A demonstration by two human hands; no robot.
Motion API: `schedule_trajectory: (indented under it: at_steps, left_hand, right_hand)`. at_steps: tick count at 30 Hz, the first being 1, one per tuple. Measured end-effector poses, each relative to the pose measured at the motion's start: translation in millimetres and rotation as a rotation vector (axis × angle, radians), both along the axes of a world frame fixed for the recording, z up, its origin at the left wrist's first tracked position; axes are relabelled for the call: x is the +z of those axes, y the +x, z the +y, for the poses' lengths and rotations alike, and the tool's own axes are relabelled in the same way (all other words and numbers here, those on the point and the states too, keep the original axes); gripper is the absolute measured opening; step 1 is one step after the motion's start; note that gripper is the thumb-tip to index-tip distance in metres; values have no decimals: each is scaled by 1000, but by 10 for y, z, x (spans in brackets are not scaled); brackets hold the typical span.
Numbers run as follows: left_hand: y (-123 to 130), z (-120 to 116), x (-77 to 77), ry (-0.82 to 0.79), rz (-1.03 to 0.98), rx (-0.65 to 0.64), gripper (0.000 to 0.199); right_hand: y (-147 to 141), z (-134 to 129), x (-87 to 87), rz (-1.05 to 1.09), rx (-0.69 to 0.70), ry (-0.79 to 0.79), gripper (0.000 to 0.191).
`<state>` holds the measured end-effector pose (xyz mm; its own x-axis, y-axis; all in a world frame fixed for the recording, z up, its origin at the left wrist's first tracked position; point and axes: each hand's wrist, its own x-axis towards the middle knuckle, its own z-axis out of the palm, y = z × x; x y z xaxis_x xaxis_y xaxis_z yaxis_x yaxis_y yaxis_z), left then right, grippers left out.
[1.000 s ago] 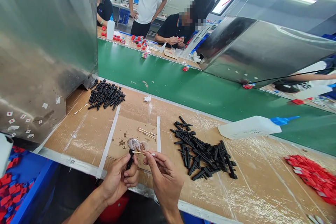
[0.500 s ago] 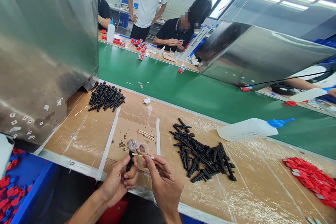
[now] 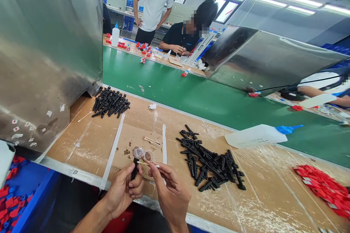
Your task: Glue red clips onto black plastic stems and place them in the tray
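Note:
Near the table's front edge, my left hand [image 3: 125,185] grips a small black plastic part [image 3: 135,169] upright between thumb and fingers. My right hand [image 3: 171,191] pinches a cotton swab [image 3: 144,164], whose left tip meets the upper end of the black part. Just beyond my hands stand two small clear cups, a left one [image 3: 138,152] and a right one [image 3: 148,156] with brownish contents. Behind them several cotton swabs [image 3: 152,141] lie on a cardboard sheet [image 3: 131,133] with dark spots.
Black parts lie in a left heap [image 3: 111,102] and a larger right heap [image 3: 210,160]. A white bottle [image 3: 257,135] with blue nozzle rests at the right, near red parts [image 3: 319,185]. A metal panel [image 3: 51,51] rises at left. Beyond the green belt [image 3: 175,87], a co-worker [image 3: 180,40] sits.
My hands stay nearly in place, with the swab still at the black part's upper end. The view has shifted slightly. The seated co-worker's head and hands have moved a little.

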<state>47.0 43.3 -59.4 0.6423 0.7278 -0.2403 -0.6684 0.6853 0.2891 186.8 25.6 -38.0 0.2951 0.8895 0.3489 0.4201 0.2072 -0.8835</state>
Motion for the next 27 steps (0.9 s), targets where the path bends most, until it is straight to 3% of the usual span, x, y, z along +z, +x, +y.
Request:
schedule_trajectory:
  at_steps: [7, 14, 23, 27]
  left_hand:
    - [-7, -2, 3, -15, -17, -15, 30]
    - [-7, 2, 42, -18, -36, -7, 28]
    - [-1, -4, 3, -11, -45, 9, 28]
    - [-33, -33, 76, -9, -116, -19, 27]
  right_hand:
    - [-31, 31, 108, 167, -54, -74, 11]
    - [223, 150, 186, 256, -287, -183, 28]
    - [294, 247, -12, 193, -136, -319, 36]
    - [260, 120, 89, 57, -237, -253, 44]
